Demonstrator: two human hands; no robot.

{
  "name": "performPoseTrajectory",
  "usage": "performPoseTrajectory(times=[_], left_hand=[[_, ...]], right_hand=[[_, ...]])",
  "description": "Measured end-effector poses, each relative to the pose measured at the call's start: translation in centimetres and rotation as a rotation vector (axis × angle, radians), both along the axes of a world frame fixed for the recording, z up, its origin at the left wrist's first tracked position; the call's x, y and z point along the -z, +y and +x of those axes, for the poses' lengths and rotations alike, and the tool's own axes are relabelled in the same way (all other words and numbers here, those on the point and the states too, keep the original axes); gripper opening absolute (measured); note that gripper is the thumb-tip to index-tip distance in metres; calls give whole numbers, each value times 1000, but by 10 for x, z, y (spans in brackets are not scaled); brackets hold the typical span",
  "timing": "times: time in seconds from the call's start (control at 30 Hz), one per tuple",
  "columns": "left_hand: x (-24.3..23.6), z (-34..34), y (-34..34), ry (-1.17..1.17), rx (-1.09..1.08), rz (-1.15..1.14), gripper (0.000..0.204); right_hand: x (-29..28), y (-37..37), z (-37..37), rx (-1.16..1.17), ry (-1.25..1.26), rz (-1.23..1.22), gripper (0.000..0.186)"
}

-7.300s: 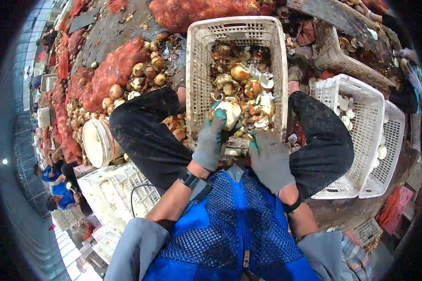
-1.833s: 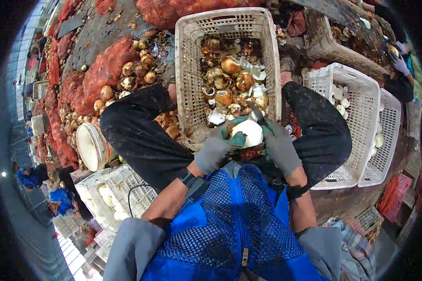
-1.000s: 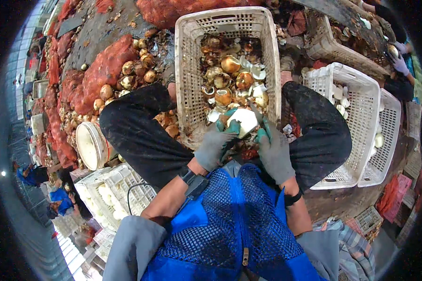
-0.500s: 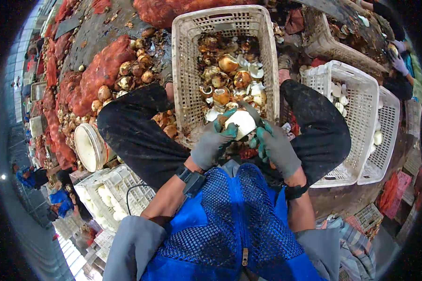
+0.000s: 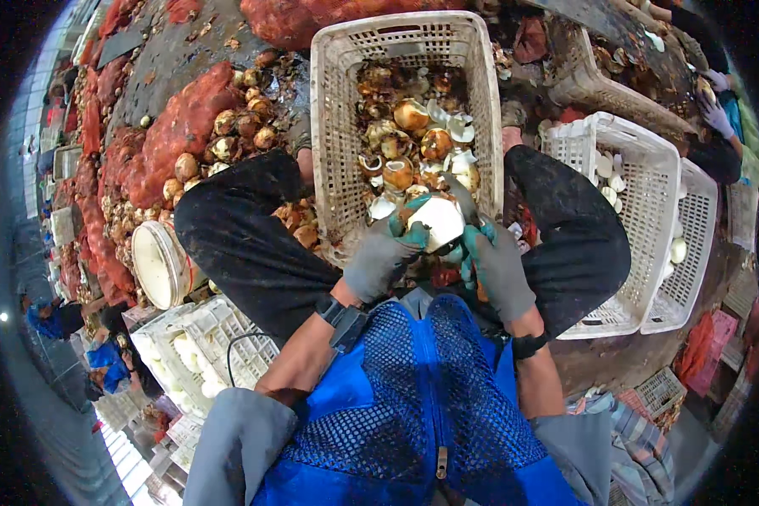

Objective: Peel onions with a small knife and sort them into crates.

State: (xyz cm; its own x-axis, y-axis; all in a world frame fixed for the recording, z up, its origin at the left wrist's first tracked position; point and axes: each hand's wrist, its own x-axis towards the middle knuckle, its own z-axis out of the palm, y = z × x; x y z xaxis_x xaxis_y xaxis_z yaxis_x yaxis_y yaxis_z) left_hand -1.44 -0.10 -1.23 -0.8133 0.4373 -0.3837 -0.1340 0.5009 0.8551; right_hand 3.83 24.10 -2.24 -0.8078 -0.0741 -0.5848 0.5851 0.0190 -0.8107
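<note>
A partly peeled onion (image 5: pixel 438 222), mostly white, is held over the near end of a dirty white crate (image 5: pixel 330 143). My left hand (image 5: pixel 383 263), in a grey-and-green glove, has its fingers wrapped round the onion's left side. In my right hand (image 5: pixel 502 274), gloved alike, is a knife whose grey blade (image 5: pixel 460 196) points up and away along the onion's right side. The handle is hidden in the palm. Beyond both hands, onion skins and brown onions (image 5: pixel 411 115) fill the crate's bottom between my legs.
At right stand two white crates (image 5: pixel 637 131) with peeled onions in them. Red mesh sacks (image 5: pixel 181 118) and loose unpeeled onions lie at left, beside a white bucket (image 5: pixel 154 265) and a crate of peeled onions (image 5: pixel 190 354). Another person's gloved hand (image 5: pixel 717 116) is at far right.
The onion has turned slightly in my left fingers and shows a wider white face. My right hand and the knife have shifted a little against it.
</note>
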Motion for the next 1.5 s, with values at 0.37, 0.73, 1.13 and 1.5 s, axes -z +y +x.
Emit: performPoseTrajectory(times=[0.37,0.73,1.13,1.5], left_hand=[[-25,0,20,279,-99,108,44],[61,-16,34,-646,-905,807,49],[62,-16,34,22,-604,145,27],[65,-16,40,-280,-756,404,62]], right_hand=[[12,-23,8,-323,872,1129,25],[-9,-52,-4,-201,561,766,47],[13,-45,-5,-396,479,842,33],[46,-41,-12,-352,719,927,27]])
